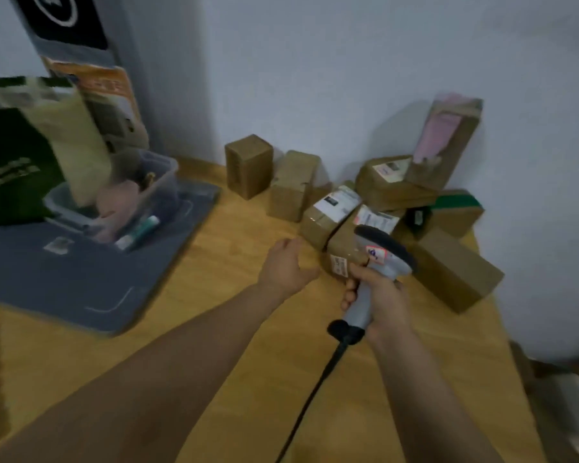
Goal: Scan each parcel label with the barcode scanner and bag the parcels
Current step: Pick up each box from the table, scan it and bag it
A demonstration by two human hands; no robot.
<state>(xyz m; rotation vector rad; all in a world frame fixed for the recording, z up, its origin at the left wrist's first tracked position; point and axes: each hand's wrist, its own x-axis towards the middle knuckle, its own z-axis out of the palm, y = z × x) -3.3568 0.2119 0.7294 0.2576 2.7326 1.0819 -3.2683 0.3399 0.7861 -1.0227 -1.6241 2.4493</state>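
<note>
Several brown cardboard parcels lie in a heap against the wall on the wooden table (234, 329). The nearest labelled parcel (343, 243) sits at the heap's front, with another labelled parcel (328, 212) just behind it. My right hand (378, 295) grips the grey barcode scanner (381, 259) by its handle, its dark head over the nearest parcel. A black cable (315, 392) runs from the scanner toward me. My left hand (286, 265) is open, fingers spread, just left of the nearest parcel and holding nothing.
A grey mat (81, 279) covers the table's left part, with a clear plastic bin (141, 202) of small items on it. Paper bags and a dark green bag (10, 168) stand at the far left. Two plain boxes (248, 165) stand upright by the wall.
</note>
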